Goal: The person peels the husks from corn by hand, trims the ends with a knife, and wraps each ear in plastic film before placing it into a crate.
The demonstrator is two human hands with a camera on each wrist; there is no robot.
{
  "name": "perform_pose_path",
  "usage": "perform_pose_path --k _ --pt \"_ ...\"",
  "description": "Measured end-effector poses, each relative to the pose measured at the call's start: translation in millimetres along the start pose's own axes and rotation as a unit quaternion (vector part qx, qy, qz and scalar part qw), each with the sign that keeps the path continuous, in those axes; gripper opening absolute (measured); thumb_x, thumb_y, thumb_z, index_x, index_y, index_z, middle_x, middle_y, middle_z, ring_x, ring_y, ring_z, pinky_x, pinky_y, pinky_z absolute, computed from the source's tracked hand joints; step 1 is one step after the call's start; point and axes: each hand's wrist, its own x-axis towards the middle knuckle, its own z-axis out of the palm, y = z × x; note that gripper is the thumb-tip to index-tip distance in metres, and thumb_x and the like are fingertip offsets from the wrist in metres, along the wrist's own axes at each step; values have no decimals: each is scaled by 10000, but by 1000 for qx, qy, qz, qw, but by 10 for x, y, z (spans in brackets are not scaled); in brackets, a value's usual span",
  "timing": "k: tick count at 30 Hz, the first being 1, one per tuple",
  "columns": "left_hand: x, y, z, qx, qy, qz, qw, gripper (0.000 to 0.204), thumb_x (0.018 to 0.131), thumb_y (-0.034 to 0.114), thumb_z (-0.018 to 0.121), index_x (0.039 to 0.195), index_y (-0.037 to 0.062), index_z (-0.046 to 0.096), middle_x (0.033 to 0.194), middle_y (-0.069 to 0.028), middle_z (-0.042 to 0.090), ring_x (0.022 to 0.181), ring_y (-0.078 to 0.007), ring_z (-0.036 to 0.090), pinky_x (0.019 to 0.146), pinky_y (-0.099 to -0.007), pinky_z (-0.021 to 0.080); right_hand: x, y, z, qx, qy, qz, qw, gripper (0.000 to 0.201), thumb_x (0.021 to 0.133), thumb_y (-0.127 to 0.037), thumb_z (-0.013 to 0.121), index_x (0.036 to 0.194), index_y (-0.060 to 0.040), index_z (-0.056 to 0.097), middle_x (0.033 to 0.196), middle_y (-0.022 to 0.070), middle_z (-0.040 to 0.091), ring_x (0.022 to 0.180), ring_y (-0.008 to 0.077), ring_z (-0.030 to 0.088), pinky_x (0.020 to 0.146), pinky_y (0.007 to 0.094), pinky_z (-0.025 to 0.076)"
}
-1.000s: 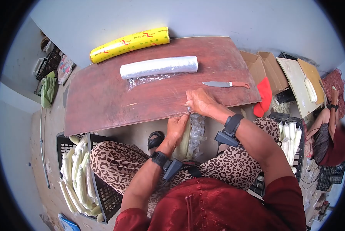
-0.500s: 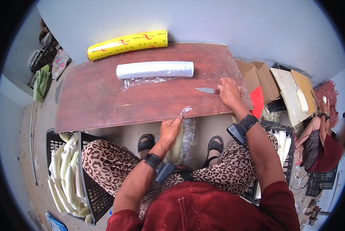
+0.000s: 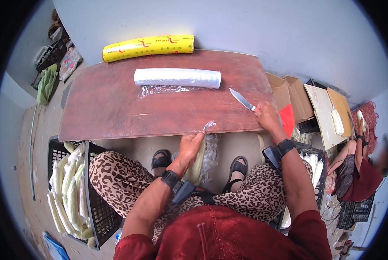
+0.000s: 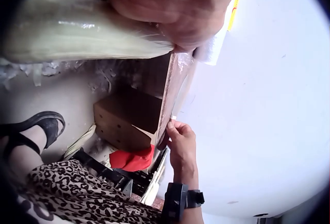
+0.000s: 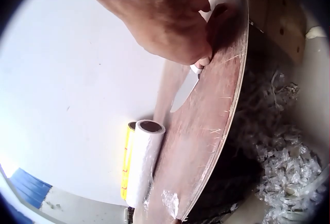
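Observation:
The left hand [image 3: 191, 146] pinches the twisted film end of a wrapped corn cob [image 3: 197, 167], which hangs below the table's front edge; in the left wrist view the pale cob [image 4: 77, 31] shows its shiny film. A tip of clear film [image 3: 210, 125] lies over the table edge. Toward the right end of the table the right hand [image 3: 269, 118] grips the knife [image 3: 242, 99] by its handle, the blade pointing to the back left. The right wrist view shows the blade [image 5: 185, 91] low over the reddish tabletop [image 5: 191, 147].
A white film roll [image 3: 177, 78] lies on the table, with a yellow roll [image 3: 148, 47] behind it. Crates of cobs [image 3: 75, 190] stand on both sides. Cardboard boxes [image 3: 291, 97] and a red cloth [image 3: 287, 120] are at the right. Another person [image 3: 360, 173] sits far right.
The right hand has moved from the film end to the knife, taken its handle and turned the blade. The left hand still pinches the film end.

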Motion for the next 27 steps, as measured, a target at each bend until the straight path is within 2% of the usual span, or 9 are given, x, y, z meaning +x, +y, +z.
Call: perform_pose_path --k 3,6,9,12,15,18,19,24,27 --pt "-31 31 9 -15 -9 2 1000 333 928 302 605 756 18 626 658 -67 604 545 -143 562 485 -304 431 -52 22 15 -11 6 -11 1000 195 847 -132 642 1001 -48 556 1024 169 625 1020 366 595 816 540 427" --pt "15 -26 -10 9 -7 17 1000 338 928 300 604 746 16 626 657 -63 598 546 -142 559 486 -303 425 -135 -7 -14 11 36 -43 998 182 863 -120 629 972 -39 508 898 202 624 917 385 620 753 502 459" --pt "50 -70 -1 16 0 29 999 339 923 300 610 744 13 630 657 -63 596 549 -144 560 493 -302 432 -331 -231 -68 163 22 -133 977 188 893 -108 606 986 -32 461 781 222 599 787 430 619 677 468 473" --pt "76 -93 -7 36 1 54 998 318 927 282 607 762 11 636 658 -56 597 550 -138 559 499 -294 440 -586 -715 -107 311 -93 -76 943 195 923 -115 586 1003 -28 431 760 222 596 741 449 608 642 463 475" --pt "158 -176 -1 16 -5 29 999 289 936 255 597 778 18 642 676 -47 607 564 -129 560 512 -285 449 -737 -980 -41 276 -56 -199 939 198 936 -125 577 1014 -31 421 764 228 613 742 457 614 630 473 478" --pt "84 -115 55 -40 -1 84 996 268 944 242 590 803 23 652 703 -39 620 584 -122 565 526 -278 454 -784 -1023 140 270 -72 -221 934 214 922 -81 594 1032 -30 417 797 200 598 705 379 625 617 437 471" --pt "46 -71 57 -51 -3 90 995 263 946 240 588 811 25 656 711 -37 624 591 -120 566 531 -276 456 -785 -1020 164 264 -85 -215 937 210 924 -92 595 1028 -33 422 802 217 607 752 404 635 630 443 474" --pt "58 -52 33 -17 -8 21 1000 275 955 258 584 846 20 670 731 -32 628 605 -112 562 542 -274 456 -804 -1034 209 249 -92 -194 944 213 925 -104 595 1031 -35 423 806 220 613 763 422 629 636 456 475" --pt "-1 -10 49 -56 -23 7 998 299 960 270 577 842 13 672 725 -33 625 604 -109 556 540 -275 450 -822 -1041 213 239 -94 -192 947 211 926 -105 592 1033 -36 424 813 224 615 778 434 625 644 463 477"
